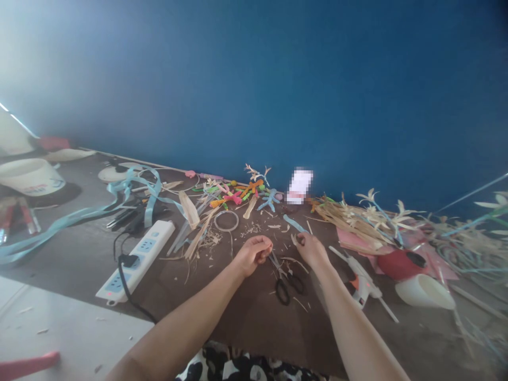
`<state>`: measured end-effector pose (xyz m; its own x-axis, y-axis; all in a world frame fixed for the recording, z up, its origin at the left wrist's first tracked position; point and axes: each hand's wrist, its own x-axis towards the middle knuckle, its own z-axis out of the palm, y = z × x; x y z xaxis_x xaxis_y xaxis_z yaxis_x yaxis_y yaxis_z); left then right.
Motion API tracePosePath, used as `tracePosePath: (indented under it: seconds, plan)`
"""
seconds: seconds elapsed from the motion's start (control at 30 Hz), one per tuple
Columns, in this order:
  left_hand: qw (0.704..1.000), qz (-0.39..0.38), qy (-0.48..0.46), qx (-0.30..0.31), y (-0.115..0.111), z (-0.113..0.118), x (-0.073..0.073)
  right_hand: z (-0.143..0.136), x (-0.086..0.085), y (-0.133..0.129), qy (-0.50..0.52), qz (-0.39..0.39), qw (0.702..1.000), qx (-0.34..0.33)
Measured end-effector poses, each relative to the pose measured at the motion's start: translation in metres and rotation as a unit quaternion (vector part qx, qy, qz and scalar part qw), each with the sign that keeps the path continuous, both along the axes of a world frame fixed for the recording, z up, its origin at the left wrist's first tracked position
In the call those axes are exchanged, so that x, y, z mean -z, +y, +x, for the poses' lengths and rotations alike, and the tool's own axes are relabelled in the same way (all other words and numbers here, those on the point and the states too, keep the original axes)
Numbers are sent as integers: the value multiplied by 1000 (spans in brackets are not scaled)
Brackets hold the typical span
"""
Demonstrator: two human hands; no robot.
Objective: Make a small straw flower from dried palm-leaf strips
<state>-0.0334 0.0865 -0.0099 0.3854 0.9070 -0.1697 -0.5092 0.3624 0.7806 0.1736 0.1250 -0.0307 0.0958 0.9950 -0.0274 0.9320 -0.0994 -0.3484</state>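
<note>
My left hand is closed above the middle of the brown table, its fingertips pinched together; anything between them is too small to make out. My right hand, a short way to the right, has its thumb and fingers closed on a small pale piece. Just beyond that hand lies a light blue strip. Black-handled scissors rest on the table between my forearms, their blades pointing away toward my left hand. Small pale scraps are scattered beyond both hands.
A white power strip with a black cable and blue ribbon are left. Colourful fuzzy pieces lie near the blue wall. At right are a glue gun, a white cup, dried husks and pale flowers.
</note>
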Motion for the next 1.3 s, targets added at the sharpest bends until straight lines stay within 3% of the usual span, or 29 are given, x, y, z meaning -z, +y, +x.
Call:
tracePosePath:
  seconds: [0.63,0.93,1.13,1.3]
  plan:
    - [1000,2,5,4,-1,0,2,11,-14,17,19,-5,1000,8]
    - [1000,8,-4,16,0,-1,1,-8,-12,29,12,2,999,-30]
    - [1000,9,-5,12,0,-1,3,-8,-12,33,57,7,998,-18]
    - [1000,13,2,5,1,1,7,-7,-30,32,141,60,988,8]
